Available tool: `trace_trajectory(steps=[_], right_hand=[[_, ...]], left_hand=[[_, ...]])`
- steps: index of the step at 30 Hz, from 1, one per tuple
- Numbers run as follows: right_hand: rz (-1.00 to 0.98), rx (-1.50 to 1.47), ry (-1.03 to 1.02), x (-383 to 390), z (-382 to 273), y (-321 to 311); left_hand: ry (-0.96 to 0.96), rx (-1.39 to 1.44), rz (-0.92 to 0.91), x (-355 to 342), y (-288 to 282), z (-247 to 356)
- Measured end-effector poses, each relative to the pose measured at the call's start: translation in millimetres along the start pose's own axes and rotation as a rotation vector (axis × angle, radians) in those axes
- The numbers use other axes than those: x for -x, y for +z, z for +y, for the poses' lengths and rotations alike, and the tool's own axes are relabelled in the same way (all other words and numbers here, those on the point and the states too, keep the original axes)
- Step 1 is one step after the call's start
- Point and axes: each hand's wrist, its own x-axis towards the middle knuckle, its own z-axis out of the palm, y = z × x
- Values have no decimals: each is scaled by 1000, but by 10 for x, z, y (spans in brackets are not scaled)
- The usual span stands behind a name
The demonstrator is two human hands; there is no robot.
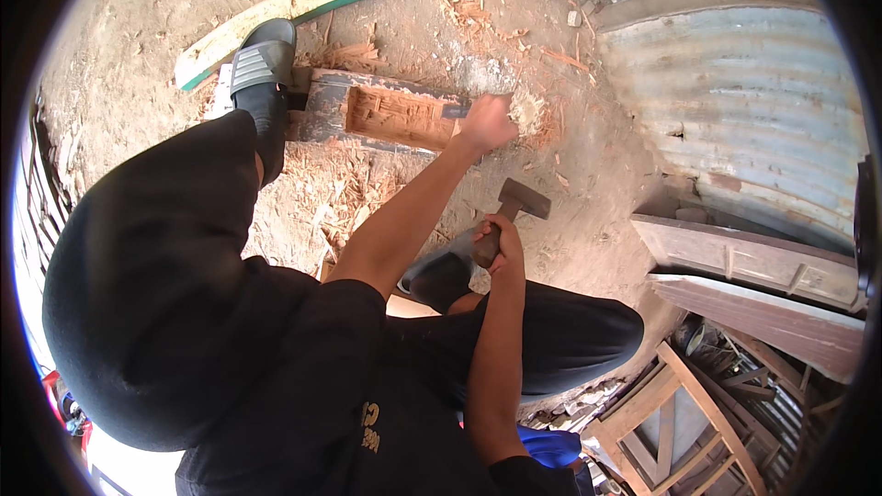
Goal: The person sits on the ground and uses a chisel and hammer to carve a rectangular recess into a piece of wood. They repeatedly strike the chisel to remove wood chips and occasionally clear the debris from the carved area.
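Observation:
A wooden block (322, 115) with worn grey paint lies on the dirt floor, a rectangular recess (390, 119) cut into its upper face. My left hand (493, 121), somewhat blurred, is closed at the block's right end. From its fist a flat dark blade, seemingly a chisel (455, 111), points left over the recess edge. Nearer to me, my right hand (499, 243) grips the handle of a hammer (526, 198), whose heavy head is raised to the right of the block and apart from the chisel. My sandalled left foot (262, 64) is by the block's left end.
Beyond the foot lies a curved timber (312, 0) with a green edge. Wood chips (326, 188) litter the floor around the block. Corrugated metal sheets (735, 101) stand at the right, above wooden panels (753, 262). A wooden frame (643, 404) leans at the lower right.

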Motion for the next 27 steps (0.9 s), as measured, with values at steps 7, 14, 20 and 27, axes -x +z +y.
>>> trace_trajectory(steps=[7, 14, 20, 27], right_hand=[[59, 84, 92, -17, 93, -26], [50, 135, 35, 100, 30, 149], [68, 136, 37, 113, 49, 166], [55, 95, 68, 117, 39, 159]], left_hand=[[27, -21, -26, -6, 47, -114], [76, -20, 5, -1, 80, -181], [136, -25, 36, 62, 82, -168], [149, -46, 53, 90, 73, -176]])
